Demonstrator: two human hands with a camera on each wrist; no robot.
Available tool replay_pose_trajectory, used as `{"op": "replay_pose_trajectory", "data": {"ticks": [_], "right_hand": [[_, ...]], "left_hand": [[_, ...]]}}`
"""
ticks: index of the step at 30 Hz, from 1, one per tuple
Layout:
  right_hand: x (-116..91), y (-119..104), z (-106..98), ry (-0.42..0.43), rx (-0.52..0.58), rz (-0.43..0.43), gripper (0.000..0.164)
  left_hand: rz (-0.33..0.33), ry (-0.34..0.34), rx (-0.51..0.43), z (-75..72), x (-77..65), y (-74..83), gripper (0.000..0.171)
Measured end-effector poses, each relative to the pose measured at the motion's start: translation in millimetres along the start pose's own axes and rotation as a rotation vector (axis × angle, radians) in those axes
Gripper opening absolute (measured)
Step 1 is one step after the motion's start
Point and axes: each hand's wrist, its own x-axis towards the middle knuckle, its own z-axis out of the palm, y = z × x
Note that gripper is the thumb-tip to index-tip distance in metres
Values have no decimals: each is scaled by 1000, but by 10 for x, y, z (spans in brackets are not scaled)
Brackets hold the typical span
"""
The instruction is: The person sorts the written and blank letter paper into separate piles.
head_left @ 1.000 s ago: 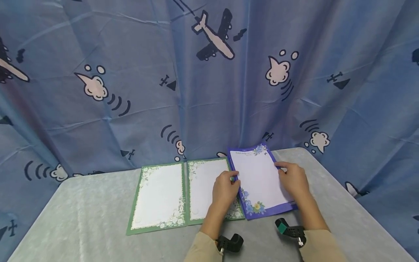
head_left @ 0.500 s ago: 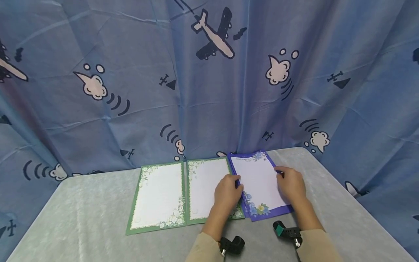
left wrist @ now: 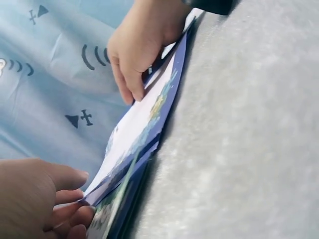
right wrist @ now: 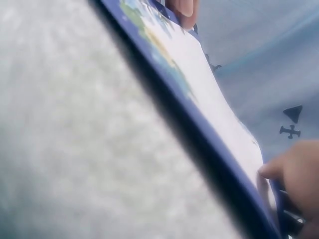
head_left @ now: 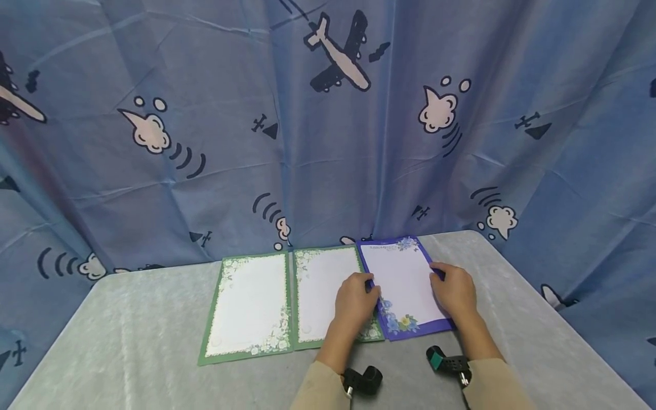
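A sheet of stationery paper with a purple border and blue flowers lies at the right of a row. Its left edge is pinched by my left hand, thumb on top in the left wrist view. My right hand grips the opposite edge, its thumb on the white face in the right wrist view. In the left wrist view, another purple edge shows under the top sheet. Left of it lie two green-bordered sheets, one partly behind my left hand and another in full view.
A pale grey cloth covers the table. Behind it hangs a blue curtain printed with planes and clouds, close to the back edge of the sheets. Black cameras are strapped to both wrists, including the left wrist camera.
The purple-bordered sheet has come down flatter. It swung right, showing a purple edge beneath, then slid back left over it. Both hands moved with it; the green-bordered sheets stayed put.
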Motion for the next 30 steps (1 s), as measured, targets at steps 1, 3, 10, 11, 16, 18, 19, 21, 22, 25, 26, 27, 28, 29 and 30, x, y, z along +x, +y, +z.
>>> {"op": "replay_pose_trajectory", "data": {"ticks": [1,3,10,11,16,18,19,21,22,25,26,27,28,29,30], "right_hand": [[4,7,7,5,3,-2,35],[10,18,18,11,7,-4,36],[2,14,35,6,1,24,38],[0,6,36,6,3,26,37],[0,-37,37,3,19,23,36],[-1,-43,32,2,19,19,35],[-1,-44,29,1,21,17,35],[-4,-40,21,-2,24,12,34],[-4,-38,15,-3,28,8,35],[-7,-37,2,-12,51,15,36],[-8,-36,-2,-15,62,22,37],[-9,-35,-5,-17,73,28,37],[-10,-35,-7,-18,83,37,38],[-12,-35,-9,-18,92,46,38],[-13,-36,-11,-15,101,55,38]], "left_hand": [[-11,1,-11,-5,4,1,29],[-31,2,-21,-12,7,5,29],[-30,-8,-7,-9,5,10,29],[-32,-6,-9,-12,5,10,29],[-50,7,-41,-36,10,4,28],[-50,9,-50,-34,13,0,28],[-52,5,-55,-34,13,1,28],[-54,-4,-70,-37,10,9,28],[-52,-5,-75,-40,9,14,27],[-60,-25,-111,-58,5,28,26],[-58,-28,-117,-64,5,29,25],[-56,-34,-126,-70,7,32,25],[-55,-40,-129,-75,9,32,25],[-57,-54,-139,-80,11,31,26],[-56,-70,-148,-86,11,32,27]]}}
